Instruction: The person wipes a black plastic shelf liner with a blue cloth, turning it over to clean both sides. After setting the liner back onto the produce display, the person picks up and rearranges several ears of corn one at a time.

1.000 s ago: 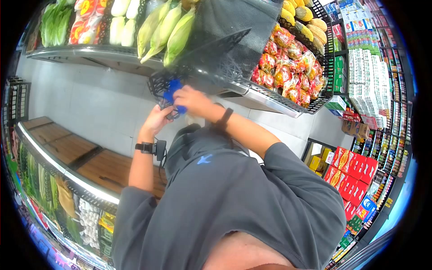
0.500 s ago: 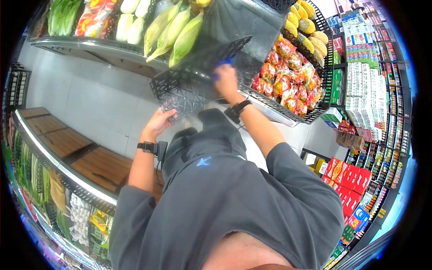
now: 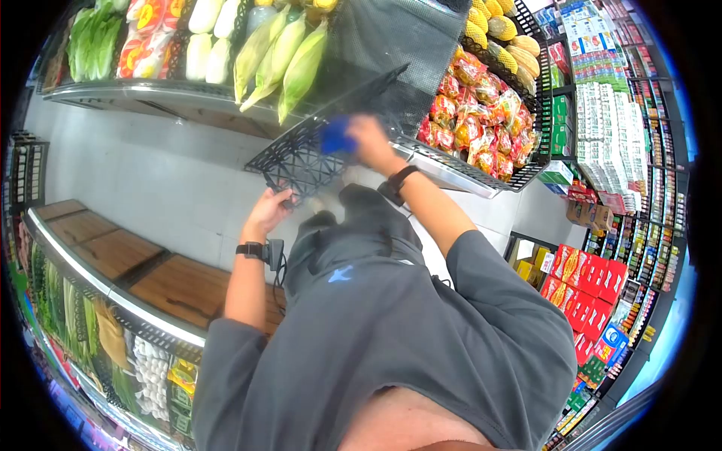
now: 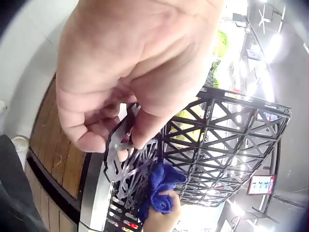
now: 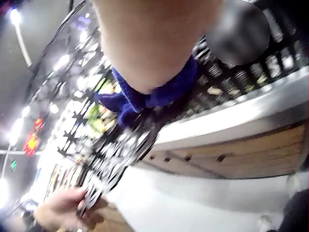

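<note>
A black lattice plastic panel or crate [image 3: 304,161] hangs tilted in front of the body. My left hand [image 3: 268,213] pinches its near corner between thumb and fingers, close up in the left wrist view, where the lattice [image 4: 217,140] stretches away. My right hand [image 3: 371,144] holds a blue cloth [image 3: 338,135] against the lattice; the head view blurs it. In the right wrist view the cloth [image 5: 149,96] is bunched under the right hand [image 5: 149,48], its fingertips hidden, and the left hand [image 5: 65,208] grips the lattice's far end.
Behind the panel, a produce shelf holds corn [image 3: 280,60], white vegetables [image 3: 207,52] and leafy greens [image 3: 92,45]. Right of it, a black basket holds red-wrapped items [image 3: 481,113]. At left stands a wooden-topped shelf [image 3: 113,244]. Red boxes [image 3: 583,289] are stacked at right.
From the near corner, my right hand with the cloth went out to the panel's far right, then came back left toward its middle. My left hand keeps hold of the corner.
</note>
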The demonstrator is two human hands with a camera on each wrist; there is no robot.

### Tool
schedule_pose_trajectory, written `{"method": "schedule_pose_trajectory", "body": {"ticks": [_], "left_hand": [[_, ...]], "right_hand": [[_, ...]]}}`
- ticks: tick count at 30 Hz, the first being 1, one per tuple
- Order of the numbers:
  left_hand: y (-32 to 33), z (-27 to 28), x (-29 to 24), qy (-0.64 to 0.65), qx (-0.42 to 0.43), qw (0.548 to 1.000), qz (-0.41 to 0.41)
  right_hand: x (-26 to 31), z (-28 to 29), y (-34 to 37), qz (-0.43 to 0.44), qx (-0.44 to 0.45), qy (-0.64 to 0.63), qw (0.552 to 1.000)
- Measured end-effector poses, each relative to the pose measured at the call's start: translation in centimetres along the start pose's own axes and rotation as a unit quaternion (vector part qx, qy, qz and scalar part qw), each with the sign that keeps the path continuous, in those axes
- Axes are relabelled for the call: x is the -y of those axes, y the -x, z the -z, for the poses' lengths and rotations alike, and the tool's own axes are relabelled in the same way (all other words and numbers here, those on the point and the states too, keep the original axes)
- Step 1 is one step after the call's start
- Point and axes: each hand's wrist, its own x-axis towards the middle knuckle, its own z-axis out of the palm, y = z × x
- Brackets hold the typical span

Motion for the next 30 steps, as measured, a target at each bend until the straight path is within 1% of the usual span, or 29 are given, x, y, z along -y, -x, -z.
{"method": "schedule_pose_trajectory", "body": {"ticks": [1,2,3,5,8,9,10,11,12,13,15,16,17,18,19,21,22,23,25,26,27,29,30], "left_hand": [[-0.3,0.4,0.2,-0.002,-0.008,1.0,0.004],[-0.6,0.7,0.3,-0.005,-0.017,1.0,0.007],[-0.5,0.8,0.1,-0.005,-0.02,1.0,0.011],[-0.5,0.8,0.0,-0.011,-0.024,0.999,0.022],[-1.1,1.6,0.5,-0.028,-0.01,0.999,0.017],[-1.0,1.3,0.5,-0.026,-0.012,0.999,0.017],[-0.7,0.9,0.2,-0.024,-0.015,0.999,0.016],[-0.6,0.5,0.2,-0.022,-0.017,0.999,0.017],[-0.7,0.3,0.3,-0.032,-0.013,0.999,0.017],[-0.8,0.1,0.3,-0.042,-0.009,0.999,0.017],[-1.2,0.4,0.8,-0.056,-0.005,0.998,0.002],[-1.5,0.8,1.8,-0.059,-0.005,0.998,-0.012],[-1.7,1.4,2.7,-0.061,-0.006,0.998,-0.025],[-1.1,0.7,2.5,-0.063,-0.035,0.997,-0.005],[-0.5,0.0,2.3,-0.05,-0.029,0.998,-0.002],[0.3,-1.8,1.9,-0.024,-0.015,1.0,0.004],[0.6,-2.5,1.9,-0.016,-0.024,0.999,-0.013],[0.4,-2.6,2.3,-0.014,-0.027,0.999,-0.012],[-0.1,-1.5,2.9,-0.011,-0.032,0.999,-0.01],[-0.5,-0.3,3.1,-0.006,-0.016,1.0,0.013],[-0.3,-0.6,3.0,-0.009,-0.014,1.0,0.005],[0.7,-1.9,2.2,-0.018,-0.008,1.0,-0.012],[1.2,-2.8,1.8,-0.022,-0.021,0.999,-0.023]], "right_hand": [[-2.6,0.4,0.5,-0.057,-0.017,0.018,0.998],[-3.5,1.3,0.6,-0.108,-0.016,0.066,0.992],[-4.4,1.9,0.6,-0.123,-0.038,0.065,0.99],[-5.5,2.0,0.8,-0.185,-0.067,0.107,0.975],[-3.2,0.3,0.6,-0.278,-0.151,0.121,0.941],[-2.0,-0.8,0.4,-0.256,-0.143,0.115,0.949],[-0.1,-1.8,0.3,-0.215,-0.11,0.083,0.967],[1.0,-3.6,0.8,-0.116,-0.087,0.02,0.989],[4.0,-4.0,0.4,-0.075,-0.016,-0.072,0.994],[7.2,-4.8,0.5,-0.037,-0.02,-0.132,0.99],[11.7,-5.4,0.7,0.018,0.082,-0.245,0.966],[13.1,-5.1,0.8,0.05,0.14,-0.274,0.95],[13.2,-5.8,1.5,0.072,0.129,-0.247,0.958],[12.2,-5.7,1.5,0.104,0.134,-0.233,0.958],[10.6,-5.2,1.4,0.133,0.14,-0.218,0.957],[6.6,-2.7,1.8,0.133,0.127,-0.14,0.973],[3.6,-1.6,2.1,0.104,0.102,-0.106,0.984],[0.4,-0.4,2.8,0.075,0.076,-0.072,0.992],[-5.0,2.7,4.1,0.005,0.018,-0.001,1.0],[-6.5,4.5,4.4,-0.022,0.007,0.031,0.999],[-7.9,6.1,4.7,-0.049,-0.005,0.064,0.997],[-11.5,7.9,6.2,-0.091,-0.031,0.07,0.993],[-10.7,9.7,6.1,-0.113,-0.08,0.067,0.988]]}}
